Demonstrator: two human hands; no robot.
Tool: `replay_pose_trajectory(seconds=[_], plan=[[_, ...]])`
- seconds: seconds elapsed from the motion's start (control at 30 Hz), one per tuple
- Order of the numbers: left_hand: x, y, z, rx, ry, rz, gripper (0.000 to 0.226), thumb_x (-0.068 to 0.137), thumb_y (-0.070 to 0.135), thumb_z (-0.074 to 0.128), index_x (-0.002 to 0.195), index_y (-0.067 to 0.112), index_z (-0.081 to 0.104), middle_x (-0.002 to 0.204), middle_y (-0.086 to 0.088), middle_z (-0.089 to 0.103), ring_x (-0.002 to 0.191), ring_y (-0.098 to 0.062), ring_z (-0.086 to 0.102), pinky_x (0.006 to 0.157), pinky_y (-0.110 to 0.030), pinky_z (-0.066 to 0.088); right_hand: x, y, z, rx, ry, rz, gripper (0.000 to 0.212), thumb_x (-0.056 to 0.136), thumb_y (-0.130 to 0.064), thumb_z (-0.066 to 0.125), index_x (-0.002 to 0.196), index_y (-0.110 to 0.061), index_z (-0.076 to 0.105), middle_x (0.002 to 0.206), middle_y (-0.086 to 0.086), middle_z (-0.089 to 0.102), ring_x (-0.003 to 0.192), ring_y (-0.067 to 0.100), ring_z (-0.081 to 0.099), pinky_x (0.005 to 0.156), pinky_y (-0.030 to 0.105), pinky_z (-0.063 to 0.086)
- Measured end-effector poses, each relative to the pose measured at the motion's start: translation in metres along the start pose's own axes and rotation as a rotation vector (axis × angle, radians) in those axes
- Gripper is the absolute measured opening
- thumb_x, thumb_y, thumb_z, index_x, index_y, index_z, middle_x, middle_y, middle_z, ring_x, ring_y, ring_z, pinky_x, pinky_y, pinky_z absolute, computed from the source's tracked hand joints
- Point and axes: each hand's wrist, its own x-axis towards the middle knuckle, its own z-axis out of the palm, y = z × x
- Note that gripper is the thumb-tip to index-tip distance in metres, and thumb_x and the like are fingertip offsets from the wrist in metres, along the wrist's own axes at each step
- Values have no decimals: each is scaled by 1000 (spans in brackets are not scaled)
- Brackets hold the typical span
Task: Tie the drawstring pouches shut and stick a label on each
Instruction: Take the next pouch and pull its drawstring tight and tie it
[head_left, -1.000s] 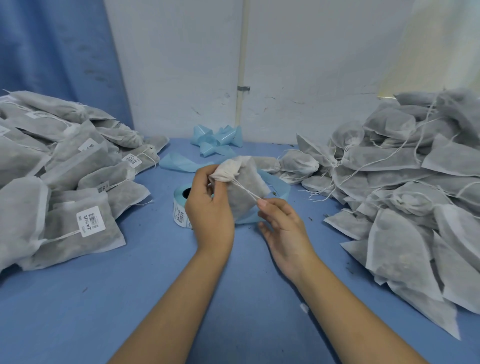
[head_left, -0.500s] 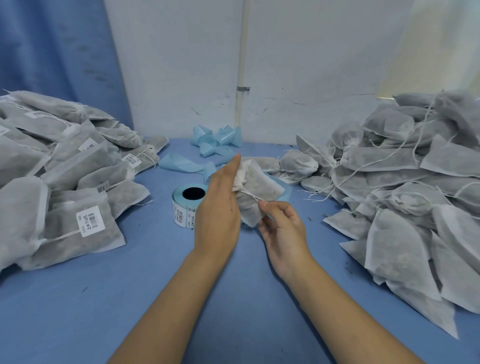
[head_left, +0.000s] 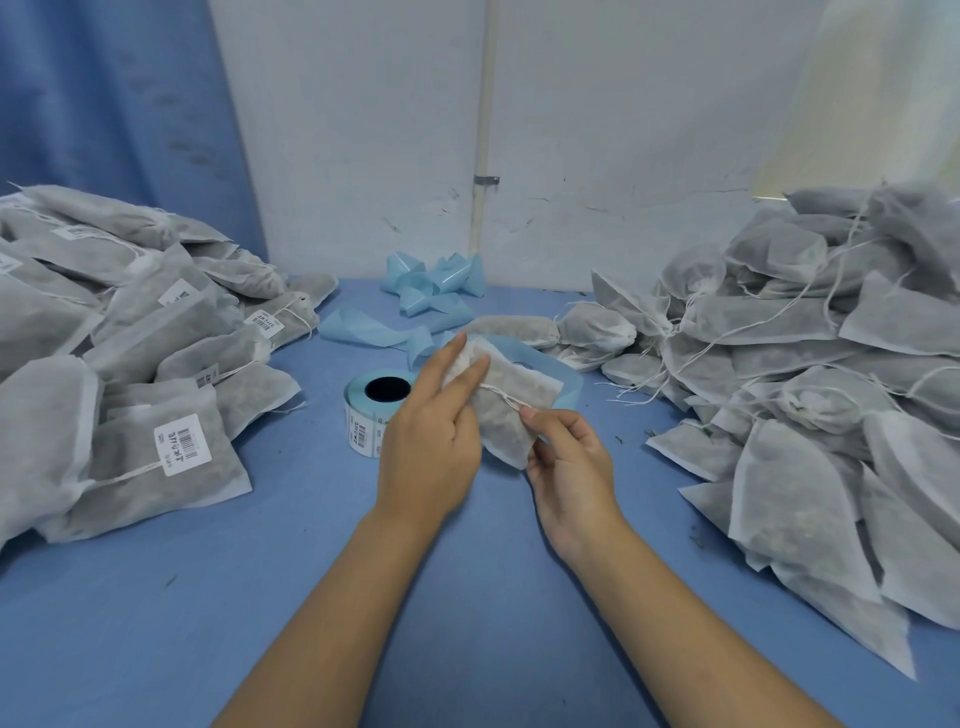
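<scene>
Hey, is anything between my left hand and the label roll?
Nothing visible. The label roll stands just left of the left hand, with no object between them; the pouch is on the hand's other side.

A grey, filled drawstring pouch (head_left: 511, 402) is held tilted above the blue surface (head_left: 260, 597), its thin white drawstring (head_left: 503, 396) drawn sideways. A roll of barcode labels (head_left: 363, 418) sits beside it, hole upward. A heap of labelled pouches (head_left: 130, 364) lies left, unlabelled pouches (head_left: 805, 389) right.

Scuffed white wall (head_left: 597, 130), blue curtain (head_left: 104, 93), blue tabletop (head_left: 156, 623).
</scene>
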Motion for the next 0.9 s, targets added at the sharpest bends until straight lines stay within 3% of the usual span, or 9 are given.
replay_pose_trajectory(seconds=[0.17, 0.3, 0.37, 0.43, 0.5, 0.63, 0.73, 0.8, 0.9], plan=[[2, 5, 8, -92, 11, -212, 36, 84, 41, 52, 115, 24, 62, 144, 16, 34, 103, 32, 33, 81, -3, 31, -2, 0, 0, -8, -32, -2, 21, 80, 1, 68, 68, -13, 58, 85, 10, 61, 73, 17, 54, 72, 26, 47], [5, 9, 14, -204, 50, -286, 32, 85, 20, 68, 115, 28, 58, 144, 7, 32, 107, 32, 30, 83, 8, 23, -2, 0, -1, -1, -52, -4, 21, 80, 0, 69, 67, -15, 60, 80, 6, 61, 69, 15, 53, 63, 19, 49], [7, 15, 12, -265, 119, -302, 43, 84, 15, 70, 120, 32, 53, 140, 2, 37, 112, 24, 35, 90, 4, 27, -2, 0, -1, 15, -75, -4, 22, 80, 0, 69, 66, -15, 61, 78, 6, 61, 69, 16, 54, 65, 20, 50], [11, 20, 14, -399, 180, -410, 62, 79, 11, 74, 127, 34, 42, 133, 3, 42, 116, 5, 46, 98, -12, 39, -2, -1, 0, 37, -101, -8, 22, 80, -1, 68, 64, -14, 63, 79, 7, 63, 71, 17, 55, 69, 23, 52], [15, 27, 15, -592, 212, -602, 70, 76, 11, 77, 129, 31, 36, 124, 6, 48, 105, -2, 58, 90, -23, 50, -2, -2, 1, 58, -130, -16, 21, 80, -2, 68, 64, -14, 64, 79, 7, 65, 72, 17, 58, 71, 23, 53], [18, 25, 15, -833, 128, -841, 38, 80, 13, 74, 114, 7, 59, 110, -10, 69, 100, -23, 67, 94, -42, 52, -4, -1, 1, 17, -186, -30, 12, 76, -5, 70, 69, -11, 63, 73, 5, 67, 67, 14, 61, 69, 22, 55], [18, 20, 11, -938, 117, -825, 27, 84, 7, 68, 110, 3, 62, 109, -14, 69, 103, -29, 66, 96, -45, 50, -2, -2, 0, 4, -163, -42, 10, 86, -3, 60, 78, -8, 58, 75, 5, 67, 66, 15, 63, 63, 23, 53], [19, 18, 7, -954, 136, -793, 25, 85, 2, 65, 110, 3, 62, 109, -14, 69, 102, -28, 66, 94, -42, 51, 0, -2, -1, -141, -109, -101, 11, 89, -2, 50, 83, -10, 53, 73, 3, 63, 55, 12, 58, 54, 20, 47], [20, 14, 1, -1020, 90, -769, 30, 85, -2, 63, 115, 0, 61, 110, -15, 69, 101, -28, 67, 91, -40, 53, 4, 5, -6, -781, -109, -291, 25, 88, -4, 48, 100, -25, 46, 60, -10, 50, 48, 3, 45, 49, 15, 37]])
